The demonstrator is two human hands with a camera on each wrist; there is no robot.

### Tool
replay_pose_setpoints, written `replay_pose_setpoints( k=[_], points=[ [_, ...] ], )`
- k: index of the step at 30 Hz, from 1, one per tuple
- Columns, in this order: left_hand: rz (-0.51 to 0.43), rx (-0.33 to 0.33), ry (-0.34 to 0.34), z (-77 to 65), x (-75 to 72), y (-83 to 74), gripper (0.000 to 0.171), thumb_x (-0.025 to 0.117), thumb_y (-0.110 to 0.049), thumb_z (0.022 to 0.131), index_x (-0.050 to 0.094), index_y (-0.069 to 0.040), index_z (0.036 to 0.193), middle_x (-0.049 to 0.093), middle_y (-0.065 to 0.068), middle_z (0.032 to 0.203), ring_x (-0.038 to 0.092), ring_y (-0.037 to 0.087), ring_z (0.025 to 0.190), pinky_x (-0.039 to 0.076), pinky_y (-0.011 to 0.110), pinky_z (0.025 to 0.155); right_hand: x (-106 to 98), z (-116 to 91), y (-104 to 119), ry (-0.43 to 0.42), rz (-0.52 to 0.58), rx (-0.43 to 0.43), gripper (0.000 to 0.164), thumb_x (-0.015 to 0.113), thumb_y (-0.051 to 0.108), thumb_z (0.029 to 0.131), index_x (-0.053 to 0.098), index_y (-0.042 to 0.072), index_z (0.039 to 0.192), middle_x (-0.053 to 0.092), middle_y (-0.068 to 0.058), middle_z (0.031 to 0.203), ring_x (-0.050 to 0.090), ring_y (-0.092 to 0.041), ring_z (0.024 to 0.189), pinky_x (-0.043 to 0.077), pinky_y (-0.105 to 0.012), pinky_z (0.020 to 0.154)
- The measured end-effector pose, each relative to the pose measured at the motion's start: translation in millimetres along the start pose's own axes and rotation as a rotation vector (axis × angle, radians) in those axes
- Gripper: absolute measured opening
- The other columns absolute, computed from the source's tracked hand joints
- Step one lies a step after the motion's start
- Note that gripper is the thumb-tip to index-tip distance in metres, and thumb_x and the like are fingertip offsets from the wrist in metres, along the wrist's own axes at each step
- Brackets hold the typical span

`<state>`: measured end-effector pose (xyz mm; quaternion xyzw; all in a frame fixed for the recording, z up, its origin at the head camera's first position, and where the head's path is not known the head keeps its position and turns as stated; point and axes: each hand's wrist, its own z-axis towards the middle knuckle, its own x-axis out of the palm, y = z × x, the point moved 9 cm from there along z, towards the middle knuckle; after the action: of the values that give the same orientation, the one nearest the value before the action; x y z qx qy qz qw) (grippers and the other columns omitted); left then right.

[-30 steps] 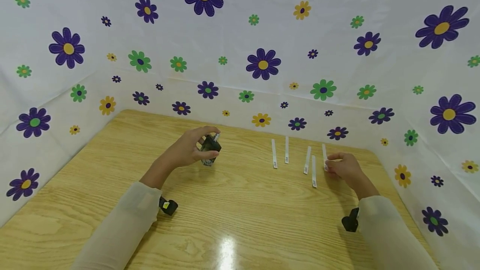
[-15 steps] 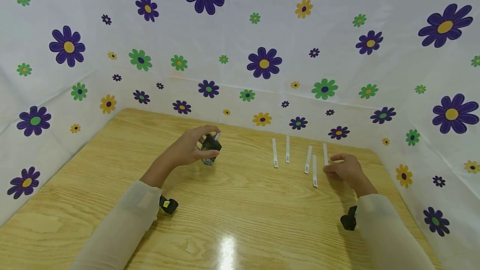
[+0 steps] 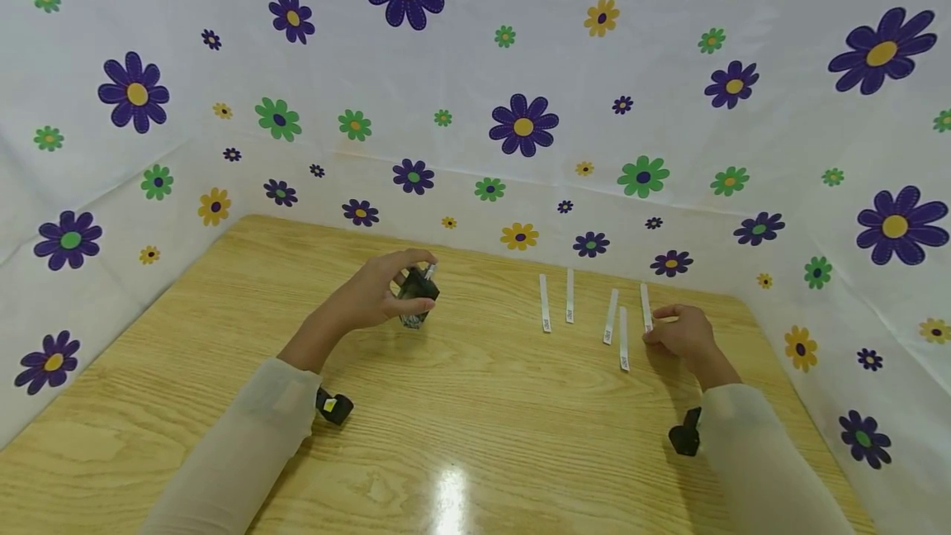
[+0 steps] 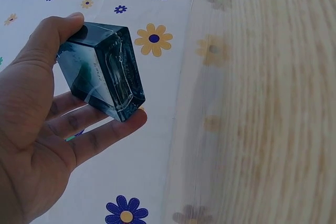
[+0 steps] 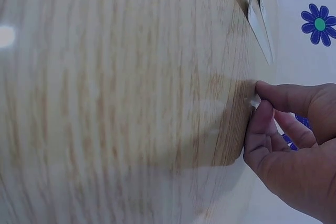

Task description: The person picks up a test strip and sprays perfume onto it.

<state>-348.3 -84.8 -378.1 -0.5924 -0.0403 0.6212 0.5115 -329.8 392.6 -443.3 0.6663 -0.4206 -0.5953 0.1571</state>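
Observation:
My left hand [image 3: 379, 291] grips a dark glass perfume bottle [image 3: 416, 295] above the table, its forefinger on the sprayer [image 3: 428, 271] at the top. In the left wrist view the thumb lies on one side of the square bottle [image 4: 102, 69], with fingers along the other and its thick base facing the camera. On the right side, my right hand [image 3: 682, 330] pinches the near end of a white paper test strip [image 3: 645, 305] between thumb and fingertip. In the right wrist view those fingertips sit close to the tabletop, and a small white bit of strip [image 5: 255, 100] shows between them.
Several more white strips with small printed ends lie left of my right hand, among them one strip [image 3: 623, 341] nearest it and another strip [image 3: 545, 304] farther off. Flower-printed cloth [image 3: 461, 64] walls in the back and sides of the wooden table [image 3: 483, 403].
My right hand has shifted slightly at the near end of its strip, the printed end being partly covered and then showing a little again. The left hand and bottle stay put.

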Motion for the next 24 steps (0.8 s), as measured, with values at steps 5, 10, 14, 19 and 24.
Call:
replay_pose_setpoints(
  k=[5, 10, 14, 19, 24],
  points=[
    [-0.003, 0.009, -0.001, -0.3, 0.1, -0.2, 0.063, 0.081, -0.035, 0.09, 0.054, -0.02, 0.145, 0.061, 0.008, 0.134, 0.062, 0.029, 0.098, 0.055, 0.041, 0.075, 0, 0, 1, -0.002, 0.001, -0.001, 0.052, 0.074, 0.001, 0.089, 0.053, -0.01, 0.134, 0.066, -0.015, 0.095, 0.063, -0.013, 0.07, 0.053, -0.025, 0.063],
    [0.002, 0.003, 0.002, -0.2, 0.1, 0.4, 0.063, 0.08, -0.036, 0.09, 0.054, -0.021, 0.145, 0.06, 0.007, 0.136, 0.061, 0.03, 0.098, 0.055, 0.041, 0.074, 1, -1, 0, 0.002, 0.039, 0.007, 0.045, 0.068, 0.001, 0.091, 0.055, -0.011, 0.132, 0.064, -0.013, 0.096, 0.061, -0.012, 0.071, 0.053, -0.024, 0.063],
    [0.003, -0.005, 0.008, 0.1, 0.1, 0.5, 0.063, 0.08, -0.036, 0.091, 0.053, -0.022, 0.146, 0.06, 0.006, 0.137, 0.061, 0.03, 0.098, 0.055, 0.041, 0.075, 4, 0, -2, 0.024, 0.076, 0.006, 0.042, 0.062, 0.005, 0.096, 0.054, -0.011, 0.134, 0.06, -0.015, 0.106, 0.058, -0.013, 0.076, 0.053, -0.023, 0.065],
    [0.007, -0.011, 0.009, 0.6, 0.6, 1.6, 0.063, 0.08, -0.037, 0.091, 0.053, -0.023, 0.146, 0.06, 0.005, 0.137, 0.061, 0.028, 0.098, 0.055, 0.041, 0.076, 8, -5, 5, 0.046, 0.089, -0.014, 0.042, 0.058, 0.007, 0.1, 0.053, -0.012, 0.138, 0.056, -0.023, 0.123, 0.059, -0.016, 0.083, 0.054, -0.024, 0.069],
    [0.009, 0.0, 0.008, -0.4, 0.2, 0.4, 0.063, 0.08, -0.036, 0.091, 0.054, -0.022, 0.145, 0.06, 0.006, 0.137, 0.061, 0.028, 0.098, 0.055, 0.042, 0.077, 14, -9, 15, 0.061, 0.09, -0.061, 0.041, 0.057, 0.008, 0.101, 0.054, -0.01, 0.138, 0.054, -0.024, 0.129, 0.059, -0.017, 0.088, 0.054, -0.024, 0.072]
  ],
)
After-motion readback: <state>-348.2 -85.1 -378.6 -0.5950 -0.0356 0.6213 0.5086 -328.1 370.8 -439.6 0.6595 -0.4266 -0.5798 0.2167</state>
